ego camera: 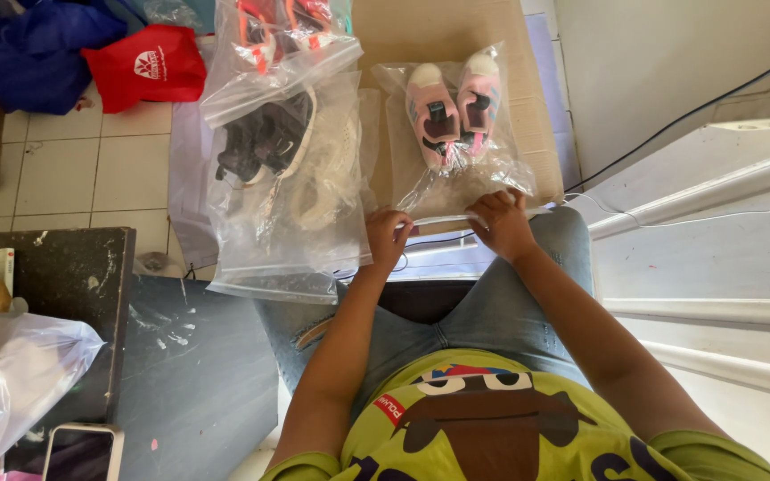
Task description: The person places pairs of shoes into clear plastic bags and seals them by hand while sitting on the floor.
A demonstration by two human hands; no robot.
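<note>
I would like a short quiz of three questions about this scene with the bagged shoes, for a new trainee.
1. True or false: both hands touch the near edge of the clear bag holding the pink shoes.
2. Which hand is closer to the pile of other bagged shoes? A) left B) right
3. Fill in: the bag of pink shoes lies on a sheet of ______.

Key:
1. True: the left hand and right hand both press that edge.
2. A
3. Cardboard
</note>
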